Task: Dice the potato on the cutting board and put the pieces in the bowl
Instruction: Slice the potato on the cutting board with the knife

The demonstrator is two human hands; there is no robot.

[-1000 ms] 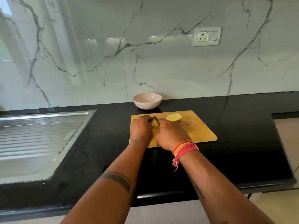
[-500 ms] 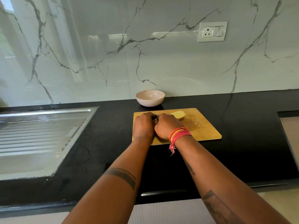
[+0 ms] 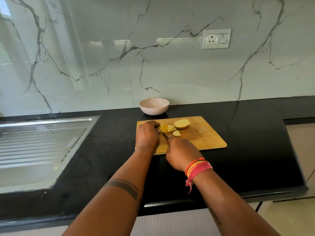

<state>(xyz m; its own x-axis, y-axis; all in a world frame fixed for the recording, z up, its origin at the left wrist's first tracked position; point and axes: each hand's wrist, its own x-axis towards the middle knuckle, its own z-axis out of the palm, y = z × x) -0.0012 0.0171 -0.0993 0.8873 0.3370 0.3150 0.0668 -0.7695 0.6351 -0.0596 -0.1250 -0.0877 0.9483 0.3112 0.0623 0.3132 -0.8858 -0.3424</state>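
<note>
1. My left hand [image 3: 147,134] curls over the near end of one potato half, pinning a fan of slices [image 3: 167,128] to the board [image 3: 204,135].
2. My right hand [image 3: 180,153] is wrapped round the knife [image 3: 165,135] handle; only a short bit of dark blade shows, angled up toward the slices, between my two hands.
3. One loose slice [image 3: 176,133] lies just beside the fan. The other half [image 3: 181,124] sits uncut, flat side down as far as I can tell, just behind the slices.
4. The bowl [image 3: 154,106] stands off the board's far edge against the wall, with no pieces in it that I can see.
5. I judge this the slicing stage: rounds, not dice yet, so the task is early.
6. Next calls for steadying the stack under my left fingers, knuckles back from the blade, and cutting across into strips, then cubes. The thin slices may slide apart.
</note>
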